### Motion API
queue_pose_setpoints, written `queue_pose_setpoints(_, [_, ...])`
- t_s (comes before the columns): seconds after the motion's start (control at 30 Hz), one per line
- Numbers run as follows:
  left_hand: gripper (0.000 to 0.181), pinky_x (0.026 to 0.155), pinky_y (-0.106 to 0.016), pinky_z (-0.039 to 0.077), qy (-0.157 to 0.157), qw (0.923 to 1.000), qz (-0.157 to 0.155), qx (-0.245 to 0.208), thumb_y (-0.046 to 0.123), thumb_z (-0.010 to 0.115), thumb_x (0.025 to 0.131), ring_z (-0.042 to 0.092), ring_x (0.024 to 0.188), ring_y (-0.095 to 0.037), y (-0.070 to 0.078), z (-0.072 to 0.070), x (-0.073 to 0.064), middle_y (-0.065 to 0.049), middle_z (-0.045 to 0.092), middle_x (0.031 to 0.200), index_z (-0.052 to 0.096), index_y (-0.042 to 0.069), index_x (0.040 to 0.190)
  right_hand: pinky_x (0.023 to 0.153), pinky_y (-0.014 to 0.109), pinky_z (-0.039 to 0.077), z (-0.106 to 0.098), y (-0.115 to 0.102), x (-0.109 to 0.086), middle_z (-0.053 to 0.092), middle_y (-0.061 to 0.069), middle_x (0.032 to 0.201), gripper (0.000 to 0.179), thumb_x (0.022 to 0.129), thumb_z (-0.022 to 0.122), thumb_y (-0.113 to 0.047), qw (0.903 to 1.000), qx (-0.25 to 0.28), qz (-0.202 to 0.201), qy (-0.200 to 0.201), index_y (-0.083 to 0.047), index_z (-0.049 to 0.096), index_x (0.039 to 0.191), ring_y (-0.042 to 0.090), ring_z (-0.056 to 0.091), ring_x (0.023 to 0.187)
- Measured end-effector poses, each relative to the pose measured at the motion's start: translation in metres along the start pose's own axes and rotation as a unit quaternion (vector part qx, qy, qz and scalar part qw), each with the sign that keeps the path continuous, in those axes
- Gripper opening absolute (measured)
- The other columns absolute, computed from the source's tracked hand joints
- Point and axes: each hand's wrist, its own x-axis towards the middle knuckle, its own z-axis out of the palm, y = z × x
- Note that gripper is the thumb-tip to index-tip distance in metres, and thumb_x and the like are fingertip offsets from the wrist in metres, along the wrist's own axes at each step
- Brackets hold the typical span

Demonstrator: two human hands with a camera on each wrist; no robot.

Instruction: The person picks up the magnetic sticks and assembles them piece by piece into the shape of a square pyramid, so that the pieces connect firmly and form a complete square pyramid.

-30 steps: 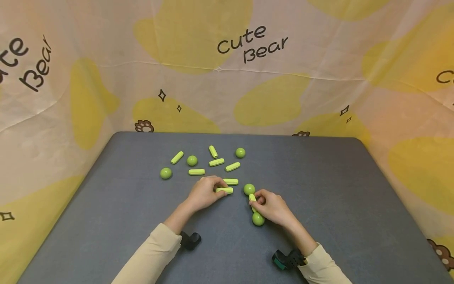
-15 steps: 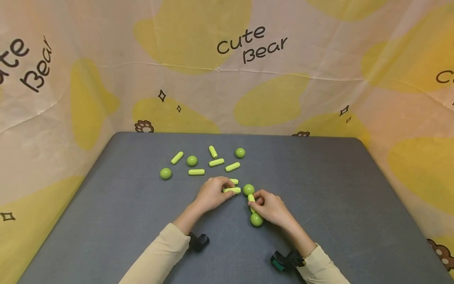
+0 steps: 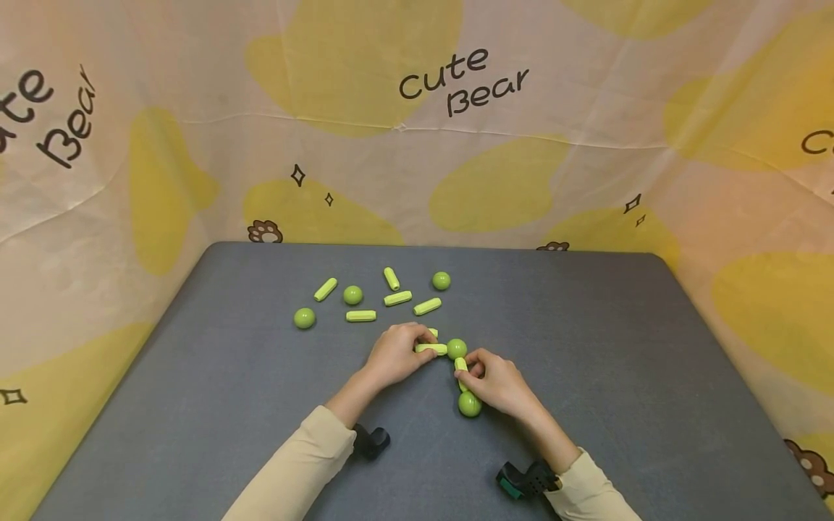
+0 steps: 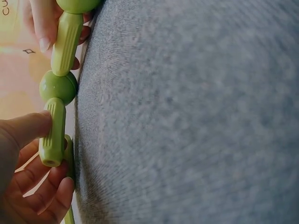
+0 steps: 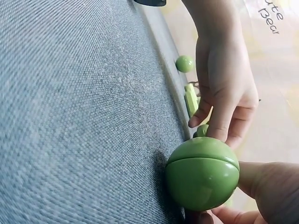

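Note:
My left hand (image 3: 396, 354) pinches a light-green ridged rod (image 3: 436, 349) between thumb and fingers. In the left wrist view, one end of that rod (image 4: 54, 130) meets a green ball (image 4: 56, 87). My right hand (image 3: 500, 378) pinches a second ridged rod (image 3: 460, 365), which runs between that same ball (image 3: 457, 348) and a nearer green ball (image 3: 470, 404). Seen from the right wrist, the nearer ball (image 5: 202, 175) has a seam line round it and hides much of the rod behind. Another rod (image 3: 434, 333) lies mostly hidden behind my left fingers.
Farther back on the grey table (image 3: 586, 347) lie several loose rods, one of them a rod (image 3: 361, 316) left of centre. Three loose balls are there: a left ball (image 3: 304, 318), a middle ball (image 3: 352, 294) and a right ball (image 3: 441, 281). A printed cloth (image 3: 365, 181) hangs behind.
My left hand has moved right with its rod, until the rod's end meets the far ball. The right hand's rod and two balls have shifted slightly left and nearer.

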Motion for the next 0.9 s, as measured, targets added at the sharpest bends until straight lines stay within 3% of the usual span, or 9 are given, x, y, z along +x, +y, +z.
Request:
queue_pose_setpoints(0.27, [0.010,0.065,-0.028,0.048,0.006,0.9990,0.018,0.040,0.025,0.072,0.079,0.061,0.075,-0.010,0.0063,-0.0002,-0.0015,0.005,0.066,0.086,0.070,0.018,0.087,0.052,0.024,0.040,0.0001,0.0011,0.0004,0.061,-0.004,0.070,0.022,0.082,0.068,-0.021,1.0000,0.001,-0.002,-0.002,-0.006,0.062,0.096,0.007,0.051,0.056])
queue_pose_setpoints(0.9, [0.010,0.067,-0.028,0.048,0.001,0.9995,0.013,0.030,0.024,0.072,0.079,0.062,0.078,-0.009,0.0023,0.0013,0.0003,0.005,0.067,0.090,0.071,0.019,0.087,0.051,0.025,0.040,-0.0015,0.0016,0.0011,0.061,-0.005,0.070,0.020,0.084,0.066,-0.022,0.9999,0.004,0.001,-0.010,-0.008,0.063,0.097,0.008,0.051,0.055])
